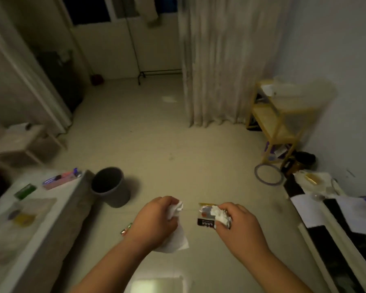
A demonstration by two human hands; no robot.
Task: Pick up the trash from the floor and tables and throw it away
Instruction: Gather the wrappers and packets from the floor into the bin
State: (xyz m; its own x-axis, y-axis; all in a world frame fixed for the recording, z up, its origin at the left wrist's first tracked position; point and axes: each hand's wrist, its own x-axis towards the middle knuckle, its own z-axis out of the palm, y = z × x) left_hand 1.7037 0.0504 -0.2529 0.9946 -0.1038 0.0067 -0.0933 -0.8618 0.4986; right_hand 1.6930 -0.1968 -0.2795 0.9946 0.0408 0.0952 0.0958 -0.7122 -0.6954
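Observation:
My left hand (154, 220) is closed around crumpled white tissue paper (175, 237), which sticks out above and hangs below the fist. My right hand (239, 223) grips a crushed small carton (206, 217) with a black label, together with crumpled white paper (221, 215). Both hands are held over the floor. A dark grey trash bin (112, 187) stands open on the floor to the left of my left hand. A small colourful wrapper (126, 229) lies on the floor next to my left wrist. A white scrap (169, 99) lies far off on the floor.
A low white table (51, 204) at left carries a pink box (60, 180), a green pack (25, 191) and other items. At right are a cluttered black-and-white surface (325, 216), a yellow shelf rack (280, 123), a purple ring (267, 174) and a curtain (216, 60).

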